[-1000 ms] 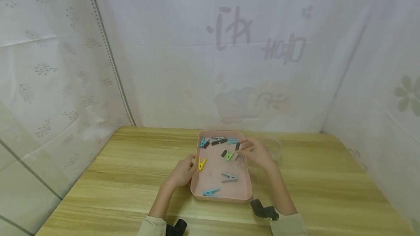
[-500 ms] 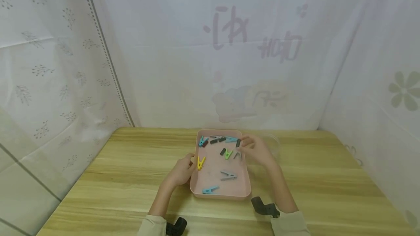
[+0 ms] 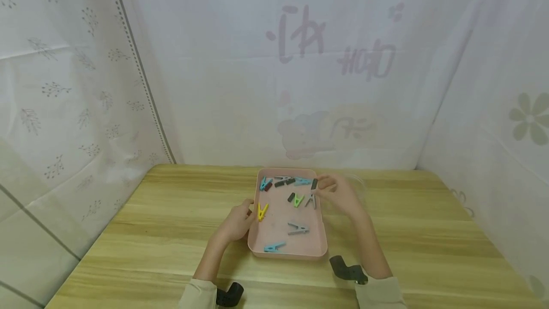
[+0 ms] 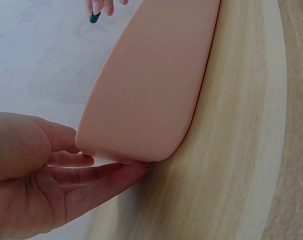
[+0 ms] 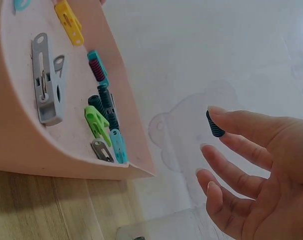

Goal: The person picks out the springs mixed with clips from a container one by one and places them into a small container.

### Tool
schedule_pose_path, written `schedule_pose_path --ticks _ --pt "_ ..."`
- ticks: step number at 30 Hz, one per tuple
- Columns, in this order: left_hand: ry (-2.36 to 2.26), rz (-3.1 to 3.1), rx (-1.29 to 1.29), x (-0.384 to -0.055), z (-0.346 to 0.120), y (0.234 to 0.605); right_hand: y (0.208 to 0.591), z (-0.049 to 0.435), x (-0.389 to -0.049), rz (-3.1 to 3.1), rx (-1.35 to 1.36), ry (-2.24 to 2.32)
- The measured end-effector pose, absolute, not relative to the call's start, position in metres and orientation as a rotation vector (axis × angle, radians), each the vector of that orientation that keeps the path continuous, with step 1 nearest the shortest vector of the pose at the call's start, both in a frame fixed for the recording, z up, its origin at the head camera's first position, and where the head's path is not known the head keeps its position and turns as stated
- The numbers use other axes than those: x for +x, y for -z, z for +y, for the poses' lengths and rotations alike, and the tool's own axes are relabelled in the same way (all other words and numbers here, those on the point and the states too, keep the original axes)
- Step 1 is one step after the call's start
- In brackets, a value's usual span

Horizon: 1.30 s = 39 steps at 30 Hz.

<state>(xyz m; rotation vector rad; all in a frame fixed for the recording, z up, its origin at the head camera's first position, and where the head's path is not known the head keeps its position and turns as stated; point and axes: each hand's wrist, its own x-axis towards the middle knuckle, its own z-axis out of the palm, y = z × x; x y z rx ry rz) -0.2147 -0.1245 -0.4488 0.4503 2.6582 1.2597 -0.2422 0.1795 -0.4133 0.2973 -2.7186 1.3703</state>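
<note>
A shallow pink tray [image 3: 279, 232] with colourful clothespins lies on the table. At its left wall my left hand [image 3: 237, 223] grips the edge, thumb at the rim and fingers against the outside in the left wrist view. My right hand [image 3: 340, 197] is over the tray's right rim, pinching a small dark ribbed cylinder [image 5: 215, 124] between thumb and forefinger; the other fingers are loosely bent. Inside the tray are a yellow clothespin [image 3: 262, 212], a green clothespin [image 3: 298, 200], a grey clothespin [image 3: 298, 228], a blue clothespin [image 3: 274, 247] and more dark cylinders [image 3: 291, 197].
A clear, see-through container [image 3: 359, 185] stands right of the tray, partly behind my right hand. A dark piece [image 5: 139, 238] shows near it in the right wrist view. The wooden table [image 3: 171, 232] meets a printed curtain [image 3: 223, 123] at the back.
My right hand has moved slightly right toward the tray's rim, carrying the dark ribbed cylinder. More of the grey clothespin near it shows now. My left hand stays on the tray's edge.
</note>
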Motion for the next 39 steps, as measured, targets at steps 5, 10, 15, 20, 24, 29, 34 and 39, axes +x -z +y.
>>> schedule_pose_path --ticks 5,10,15,20,24,29,34,39 --pt "-1.321 2.601 0.428 -0.214 -0.124 0.448 0.414 0.183 -0.243 -2.716 0.281 -1.368" --pt "-1.319 2.596 0.431 -0.214 -0.125 0.448 0.411 0.184 -0.242 -2.713 0.266 -1.397" --pt "-1.293 2.621 0.449 -0.215 -0.125 0.448 0.408 0.186 -0.239 -2.718 0.255 -1.403" --pt "-1.268 2.640 0.453 -0.216 -0.125 0.449 0.405 0.187 -0.236 -2.713 0.240 -1.366" --pt "-1.228 2.677 0.459 -0.216 -0.125 0.449 0.404 0.189 -0.235 -2.715 0.233 -1.333" --pt "-1.231 2.671 0.459 -0.215 -0.125 0.449 0.405 0.193 -0.235 -2.712 0.232 -1.303" --pt "-1.239 2.668 0.467 -0.215 -0.125 0.449 0.405 0.199 -0.235 -2.711 0.231 -1.314" --pt "-1.263 2.653 0.468 -0.215 -0.125 0.450 0.405 0.204 -0.235 -2.716 0.237 -1.342"
